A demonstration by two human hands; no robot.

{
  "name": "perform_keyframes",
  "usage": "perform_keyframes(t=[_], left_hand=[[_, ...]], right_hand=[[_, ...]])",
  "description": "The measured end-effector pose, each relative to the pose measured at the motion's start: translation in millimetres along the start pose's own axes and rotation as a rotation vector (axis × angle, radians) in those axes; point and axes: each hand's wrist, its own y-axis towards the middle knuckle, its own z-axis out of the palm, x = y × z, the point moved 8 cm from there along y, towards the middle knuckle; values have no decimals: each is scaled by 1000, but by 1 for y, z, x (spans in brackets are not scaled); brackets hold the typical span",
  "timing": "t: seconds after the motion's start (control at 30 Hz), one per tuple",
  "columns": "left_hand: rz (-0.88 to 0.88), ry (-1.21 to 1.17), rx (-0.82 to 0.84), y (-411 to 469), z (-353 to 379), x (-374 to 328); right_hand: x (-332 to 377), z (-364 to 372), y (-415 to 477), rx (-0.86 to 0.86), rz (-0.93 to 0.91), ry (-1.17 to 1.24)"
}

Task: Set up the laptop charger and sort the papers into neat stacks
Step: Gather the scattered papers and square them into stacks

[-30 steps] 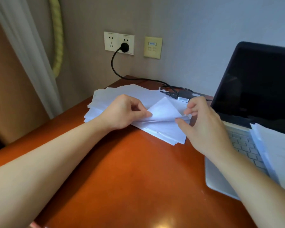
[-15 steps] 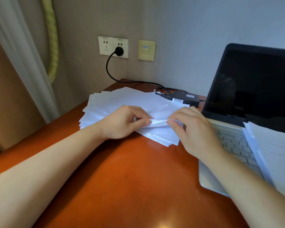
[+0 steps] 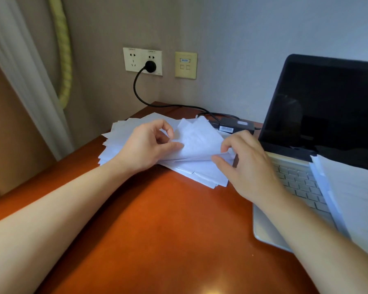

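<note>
Head cam, looking down at red-brown bench [image 3: 157, 230] in a wall corner.

- Loose pile of white papers [image 3: 123, 136] spread untidily at bench's far side, just L of the charger brick [image 3: 234, 125].
- L hand [image 3: 147, 147] rests on pile. Its fingers [image 3: 168, 129] are curled, thumb and forefinger pinching L edge of a few lifted sheets [image 3: 200, 139].
- R hand [image 3: 251, 168] pinches the same sheets at their R corner, thumb under, fingertips on top. Sheets are raised and bowed above the pile.
- Charger: black plug [image 3: 150, 66] seated in R outlet of wall socket [image 3: 136, 60]; cable [image 3: 140, 96] runs down to the brick, which lies on bench by the wall. Link from brick to laptop not clear.
- Laptop [image 3: 327, 107] open at R, screen dark.
- 2nd stack of papers [image 3: 353, 198] lies over R part of the keyboard, edges roughly squared.
- Yellowish data-port plate [image 3: 185, 65] R of socket. Curtain [image 3: 19, 71] far L.
</note>
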Motion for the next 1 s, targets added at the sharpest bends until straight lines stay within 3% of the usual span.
perform_keyframes(t=[0.3,0.47,0.6,0.7,0.87,1.0], left_hand=[[172,120,330,-10,30,-14],[178,220,236,-5,22,-13],[68,183,88,1,7,-7],[4,146,5,3,-3,-2],[23,44,13,-1,1,-5],[131,112,94,-5,8,-14]], right_hand=[[4,2,0,9,-68,-10],[9,-5,1,-39,-44,39],[1,-3,0,-22,86,65],[1,-3,1,-26,54,13],[4,5,-1,10,-59,-32],[6,1,0,-7,-101,-64]])
